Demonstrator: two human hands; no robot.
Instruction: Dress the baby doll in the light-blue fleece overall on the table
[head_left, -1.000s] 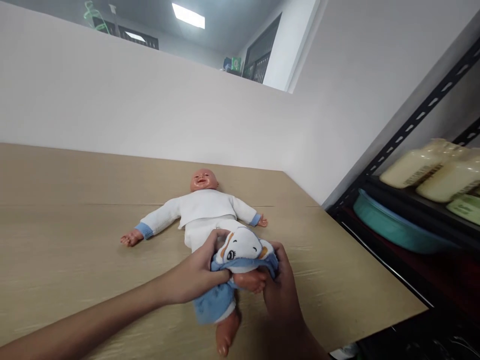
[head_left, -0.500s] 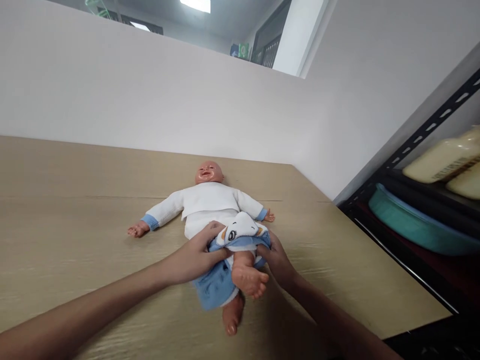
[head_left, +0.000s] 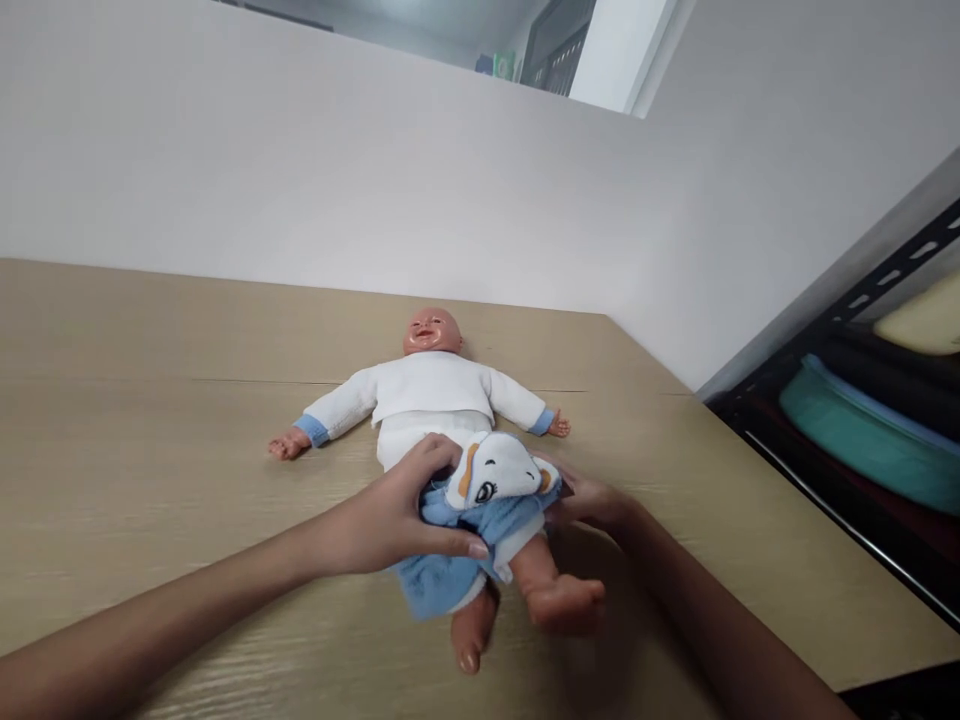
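A baby doll [head_left: 431,385] in a white top lies on its back on the wooden table [head_left: 150,450], head away from me. Blue trousers [head_left: 465,540] with a white cartoon animal patch cover its hips and legs; both bare feet stick out toward me. My left hand [head_left: 390,515] grips the trousers at the doll's left hip, fingers closed round the waistband. My right hand [head_left: 592,500] holds the waistband on the other side, its fingers partly hidden behind the cloth.
A white wall rises behind the table. At the right stands a black metal shelf [head_left: 840,340] with a teal basin [head_left: 870,435] on it. The table's right edge runs close to the shelf.
The doll's raised leg has come through the trouser leg and dropped to the table. Both hands have drawn the waistband up toward the doll's waist. The camera tilted down slightly.
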